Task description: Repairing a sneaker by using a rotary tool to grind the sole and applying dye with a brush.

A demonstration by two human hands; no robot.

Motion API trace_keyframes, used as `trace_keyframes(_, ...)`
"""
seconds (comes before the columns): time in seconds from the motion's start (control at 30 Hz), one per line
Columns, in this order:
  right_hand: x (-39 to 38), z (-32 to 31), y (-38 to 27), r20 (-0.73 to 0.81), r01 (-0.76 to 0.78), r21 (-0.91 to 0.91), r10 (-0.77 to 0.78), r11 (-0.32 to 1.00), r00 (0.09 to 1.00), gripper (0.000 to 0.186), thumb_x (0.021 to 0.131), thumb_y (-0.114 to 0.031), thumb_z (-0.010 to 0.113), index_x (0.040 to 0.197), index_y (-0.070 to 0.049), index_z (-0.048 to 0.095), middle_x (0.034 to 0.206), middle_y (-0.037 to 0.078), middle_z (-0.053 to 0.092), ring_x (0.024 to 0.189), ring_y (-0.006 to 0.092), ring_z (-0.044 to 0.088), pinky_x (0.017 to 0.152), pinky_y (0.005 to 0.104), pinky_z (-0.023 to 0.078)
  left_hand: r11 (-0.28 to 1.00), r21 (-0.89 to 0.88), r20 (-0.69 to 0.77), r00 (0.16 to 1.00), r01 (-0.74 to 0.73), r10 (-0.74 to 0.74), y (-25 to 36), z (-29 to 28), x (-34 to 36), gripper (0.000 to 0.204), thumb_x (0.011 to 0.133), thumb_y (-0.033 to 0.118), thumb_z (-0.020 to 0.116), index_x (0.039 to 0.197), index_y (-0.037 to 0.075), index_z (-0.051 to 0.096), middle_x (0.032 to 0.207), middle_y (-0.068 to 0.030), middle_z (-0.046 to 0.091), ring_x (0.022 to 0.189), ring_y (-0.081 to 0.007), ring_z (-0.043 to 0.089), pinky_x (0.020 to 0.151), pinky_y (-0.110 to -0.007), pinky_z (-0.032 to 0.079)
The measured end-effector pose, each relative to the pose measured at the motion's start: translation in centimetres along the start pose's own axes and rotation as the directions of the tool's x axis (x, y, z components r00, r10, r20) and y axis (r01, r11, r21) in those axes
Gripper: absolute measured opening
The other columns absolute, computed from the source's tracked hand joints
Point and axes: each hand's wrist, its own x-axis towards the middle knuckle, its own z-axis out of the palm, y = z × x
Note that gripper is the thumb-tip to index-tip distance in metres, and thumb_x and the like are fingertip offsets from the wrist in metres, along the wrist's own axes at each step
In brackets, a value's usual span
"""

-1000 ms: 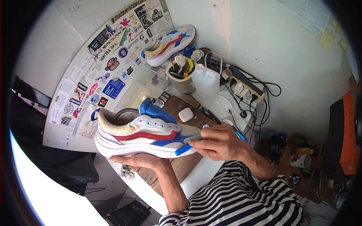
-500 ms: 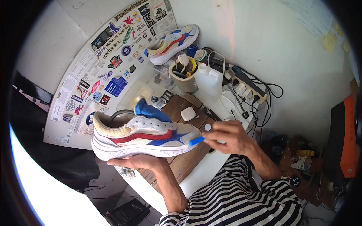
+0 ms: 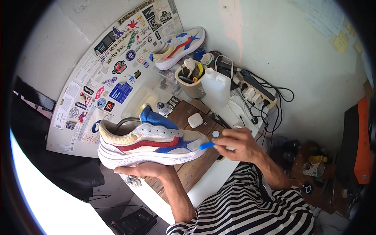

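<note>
A cream, white, blue and red sneaker is raised above the table, its toe to the right and its blue tongue pulled up. My left hand holds it from below, closed against the white sole. In my right hand, a slim tool with a blue end is pinched between the fingers. That blue end is at the sneaker's toe; whether it touches I cannot tell. My fingers hide most of the tool, so its kind is unclear. A dark bendy tube shows at the shoe's opening.
A wooden board lies on the white table, bearing a small white case. Behind stand a clear bottle, a bin of brushes, a white jug and a matching sneaker. A power strip with cables lies right.
The sneaker and my left hand have shifted very slightly right and down. The blue end of the tool has moved slightly up and right, still by the toe.
</note>
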Motion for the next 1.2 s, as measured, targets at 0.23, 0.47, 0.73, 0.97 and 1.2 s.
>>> trace_keyframes(0.23,0.9,0.3,-1.3,-0.068,0.184,-0.009,-0.184,0.983,0.981,0.025,0.079,-0.008,0.087,0.102,-0.01,0.079,0.074,-0.001,0.054,0.056,0.014,0.057,0.047,0.0319,0.047,1.0,-0.005,-0.009,1.0,-0.017,0.017,0.8,0.5,-0.5,0.095,0.104,0.079,0.026,0.166,0.007,0.025,0.17,-0.0173,0.029,0.155,-0.0353,0.035,0.129,-0.049,0.035)
trace_keyframes(0.47,2.1,1.2,-3.7,-0.03,0.226,-0.065,-0.228,0.972,0.973,0.018,0.084,-0.012,0.084,0.1,-0.011,0.076,0.077,-0.001,0.061,0.058,0.0126,0.062,0.049,0.0283,0.054,0.999,-0.027,-0.021,0.999,0.037,-0.038,-0.1,-0.2,-0.9,0.095,0.104,0.078,0.027,0.167,0.007,0.023,0.172,-0.0168,0.026,0.157,-0.0348,0.031,0.13,-0.049,0.031)
trace_keyframes(0.73,0.4,0.7,-1.1,-0.09,0.11,-0.041,-0.113,0.993,0.989,0.02,0.083,-0.011,0.084,0.101,-0.009,0.077,0.077,0.0,0.062,0.056,0.0131,0.062,0.049,0.0297,0.053,1.0,-0.021,-0.029,1.0,0.011,-0.012,0.5,-0.1,-0.7,0.097,0.103,0.08,0.029,0.167,0.006,0.023,0.171,-0.0165,0.027,0.156,-0.0351,0.033,0.13,-0.049,0.031)
trace_keyframes(0.97,-0.8,0.5,0.3,0.004,-0.092,-0.005,0.092,0.996,0.996,0.024,0.083,-0.004,0.083,0.105,-0.007,0.076,0.078,0.005,0.066,0.062,0.0181,0.066,0.052,0.0329,0.051,0.995,0.031,-0.079,0.992,-0.095,0.097,1.4,0.8,-0.7,0.096,0.104,0.079,0.029,0.165,0.005,0.024,0.169,-0.0171,0.031,0.154,-0.0338,0.036,0.129,-0.05,0.034)
trace_keyframes(1.2,1.9,1.8,-3.6,-0.085,0.086,0.108,-0.077,0.991,0.993,0.022,0.084,-0.004,0.082,0.105,-0.006,0.075,0.078,0.004,0.064,0.058,0.0148,0.063,0.049,0.031,0.049,0.996,-0.027,-0.144,0.987,-0.079,0.075,1.8,1.2,-1.7,0.095,0.103,0.078,0.032,0.162,0.003,0.03,0.165,-0.0184,0.037,0.149,-0.0348,0.044,0.126,-0.05,0.038)
